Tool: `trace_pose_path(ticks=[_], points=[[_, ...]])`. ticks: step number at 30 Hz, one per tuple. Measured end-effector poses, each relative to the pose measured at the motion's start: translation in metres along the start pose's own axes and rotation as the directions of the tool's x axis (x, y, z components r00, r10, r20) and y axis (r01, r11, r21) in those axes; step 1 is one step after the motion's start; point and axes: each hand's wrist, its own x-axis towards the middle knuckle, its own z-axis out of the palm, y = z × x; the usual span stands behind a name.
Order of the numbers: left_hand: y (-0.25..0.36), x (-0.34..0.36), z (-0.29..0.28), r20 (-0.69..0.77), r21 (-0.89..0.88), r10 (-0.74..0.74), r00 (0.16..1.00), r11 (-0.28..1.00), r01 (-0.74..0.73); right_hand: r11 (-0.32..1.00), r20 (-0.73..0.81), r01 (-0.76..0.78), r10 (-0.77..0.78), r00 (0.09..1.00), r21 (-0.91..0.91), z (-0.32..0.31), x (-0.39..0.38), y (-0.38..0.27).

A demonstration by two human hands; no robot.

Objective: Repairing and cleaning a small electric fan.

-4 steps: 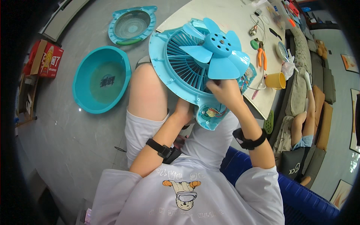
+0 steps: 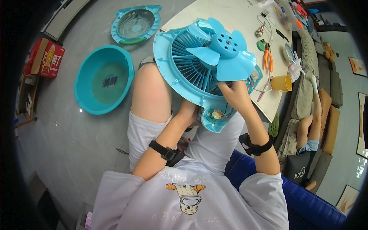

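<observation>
A light-blue fan housing (image 2: 177, 82) with a slatted grille leans across my lap against the table edge. Mounted at its centre is a blue fan blade wheel (image 2: 225, 46) with broad blades. My right hand (image 2: 234, 92) is closed just below the lowest blade, in front of the grille. Its fingertips are partly behind that blade, and what they hold is hidden. My left hand (image 2: 188, 110) reaches under the housing's near rim, its fingers out of sight. Beside it, the housing's lower tab (image 2: 213, 122) carries a small round part with thin wires.
On the white table (image 2: 226, 11) lie orange-handled pliers (image 2: 268, 60), a yellow cup (image 2: 281, 83), a green round piece (image 2: 260, 46) and a black knife-like tool (image 2: 282, 35). A turquoise basin (image 2: 85, 80) and a detached grille cover (image 2: 135, 27) rest on the floor. Another person's legs (image 2: 312, 124) show on the sofa.
My right hand has shifted slightly to the right and its fingers have turned a little beneath the blade. The left hand stays under the rim.
</observation>
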Motion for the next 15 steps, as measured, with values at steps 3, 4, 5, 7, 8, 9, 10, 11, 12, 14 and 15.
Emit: trace_pose_path(ticks=[3, 4, 5, 7, 8, 9, 10, 11, 12, 14, 15], points=[[-0.004, 0.001, 0.001, -0.043, 0.077, -0.037, 0.998, 0.996, 0.040, 0.993, 0.113, -0.093, 0.083, 0.990, 0.078, -0.004, 0.001, -0.001], [-0.003, 0.000, 0.002, -0.044, 0.076, -0.037, 0.998, 0.996, 0.040, 0.982, 0.178, -0.144, 0.121, 0.977, 0.122, -0.006, 0.001, -0.002], [-0.002, -0.002, 0.004, 0.033, 0.214, -0.003, 0.999, 0.977, -0.004, 0.982, 0.180, -0.143, 0.120, 0.976, 0.122, -0.009, 0.001, 0.000], [0.002, -0.005, 0.007, 0.113, 0.343, 0.021, 0.993, 0.938, -0.058, 0.987, 0.334, -0.139, 0.105, 0.937, 0.078, -0.016, 0.003, 0.004], [0.005, -0.006, 0.008, 0.092, 0.526, 0.068, 0.993, 0.844, -0.107, 0.987, 0.334, -0.139, 0.106, 0.936, 0.077, -0.017, 0.005, 0.006], [0.007, -0.007, 0.009, 0.082, 0.687, 0.119, 0.990, 0.713, -0.142, 0.987, 0.337, -0.139, 0.105, 0.936, 0.077, -0.019, 0.008, 0.008], [0.009, -0.006, 0.010, 0.080, 0.687, 0.121, 0.989, 0.713, -0.143, 0.988, 0.343, -0.136, 0.101, 0.934, 0.079, -0.018, 0.010, 0.006], [0.010, -0.005, 0.012, 0.060, 0.712, 0.188, 0.980, 0.680, -0.174, 0.988, 0.344, -0.135, 0.100, 0.934, 0.079, -0.016, 0.010, 0.004], [0.010, -0.004, 0.014, 0.043, 0.737, 0.254, 0.966, 0.645, -0.202, 0.999, 0.210, -0.024, 0.015, 0.978, 0.042, -0.013, 0.009, 0.001], [-0.003, 0.009, -0.004, 0.104, 0.870, 0.409, 0.906, 0.404, -0.283, 0.996, 0.089, 0.091, -0.090, 0.992, -0.002, -0.006, 0.010, -0.003], [-0.012, 0.015, -0.014, 0.205, 0.941, 0.523, 0.827, 0.127, -0.314, 0.993, 0.088, 0.066, -0.057, 0.994, -0.102, -0.002, 0.011, -0.001]])
